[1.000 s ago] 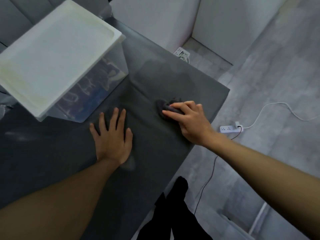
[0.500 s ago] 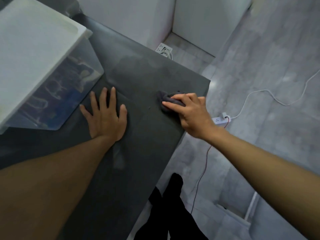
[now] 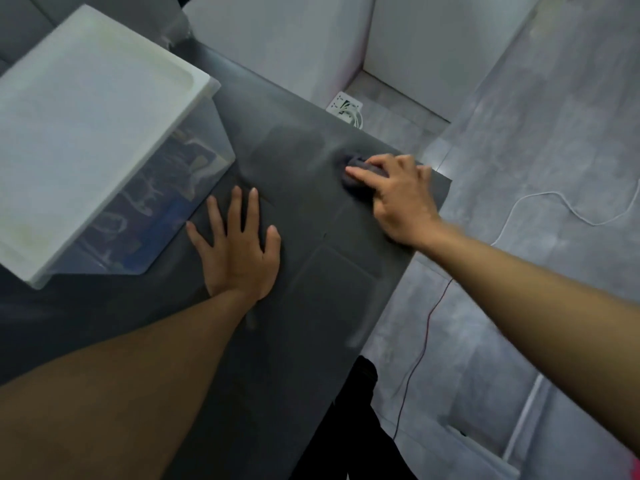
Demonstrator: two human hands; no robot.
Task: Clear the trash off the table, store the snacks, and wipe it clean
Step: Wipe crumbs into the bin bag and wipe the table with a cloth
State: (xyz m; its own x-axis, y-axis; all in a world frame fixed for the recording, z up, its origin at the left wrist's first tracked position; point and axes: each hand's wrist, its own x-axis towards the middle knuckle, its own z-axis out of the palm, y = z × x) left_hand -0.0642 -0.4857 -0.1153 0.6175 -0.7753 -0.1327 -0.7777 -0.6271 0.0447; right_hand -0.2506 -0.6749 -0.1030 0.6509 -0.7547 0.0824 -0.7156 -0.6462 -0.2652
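So the dark rag [image 3: 356,174] is bunched under the right hand [image 3: 398,199], fingers curled down over it and pressing it onto the worktop [image 3: 311,299] near the far corner, well apart from the lidded clear storage bin [image 3: 86,133] with the snacks inside. The left hand [image 3: 239,247] lies open and flat, just beside the bin, probably bracing the lean while the wiping happens. Worktop's matte dark grey with no trash showing; beyond it there's grey floor [image 3: 519,168], a white cable [image 3: 554,202] and white walls.
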